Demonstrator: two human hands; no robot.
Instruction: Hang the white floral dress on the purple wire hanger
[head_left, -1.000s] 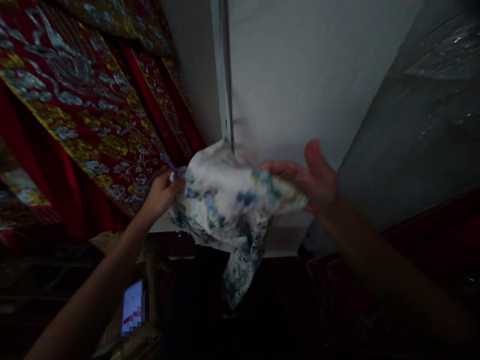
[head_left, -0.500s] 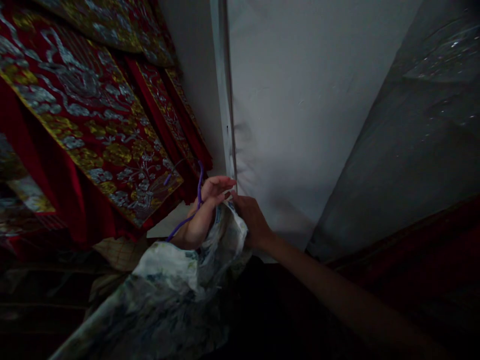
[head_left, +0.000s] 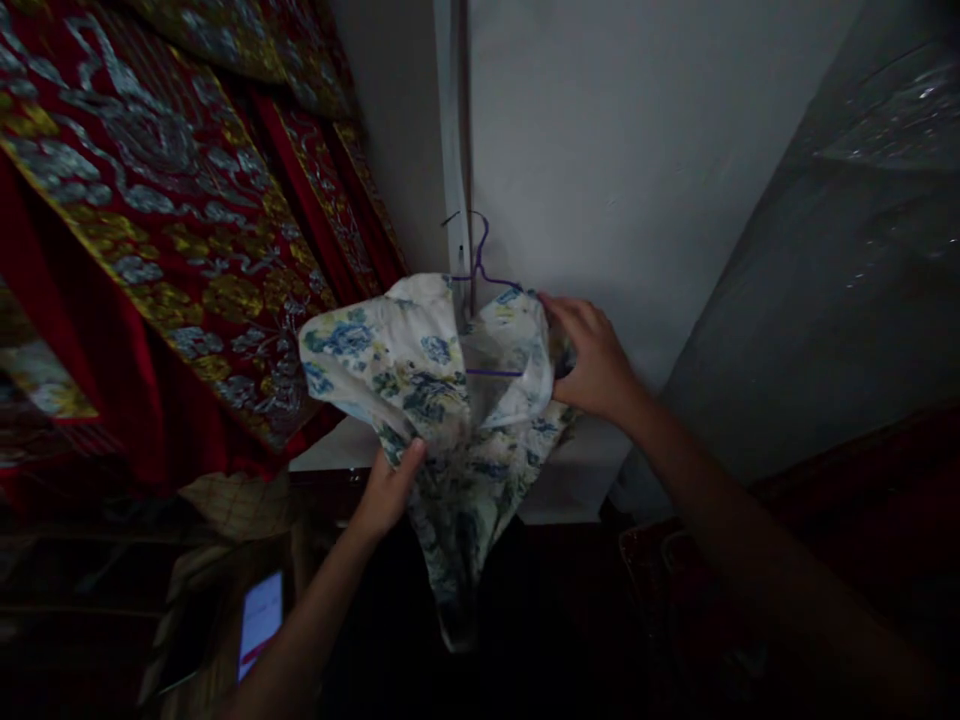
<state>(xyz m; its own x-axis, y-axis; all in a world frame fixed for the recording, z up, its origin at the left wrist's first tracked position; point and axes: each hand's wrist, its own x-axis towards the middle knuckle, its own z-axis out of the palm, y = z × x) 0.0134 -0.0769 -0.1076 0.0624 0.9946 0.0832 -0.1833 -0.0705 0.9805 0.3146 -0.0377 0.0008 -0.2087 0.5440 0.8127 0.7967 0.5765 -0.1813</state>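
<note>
A white blouse (head_left: 431, 375) with blue and green flowers is spread on a purple hanger (head_left: 482, 262). The hanger's hook stands above the neckline, and its lower bar shows through the neck opening. Low on the blouse's left side, my left hand (head_left: 391, 487) pinches the cloth, thumb in front and fingers behind. My right hand (head_left: 592, 360) is closed around the right shoulder, near that end of the hanger. Below the hands the fabric hangs to a narrow, dark point. Whether the hook touches the metal strip behind it, I cannot tell.
Red cloth (head_left: 187, 240) embroidered in gold and silver hangs at the left. Behind the blouse are a pale panel (head_left: 600, 150) and a vertical strip (head_left: 452, 130). A lit phone (head_left: 260, 620) lies at lower left. Clear plastic sheeting (head_left: 862, 200) covers the right side.
The hanger has gone inside the blouse, which is now raised and spread out. My left hand has come out from the neck opening to the lower left side; my right has moved right.
</note>
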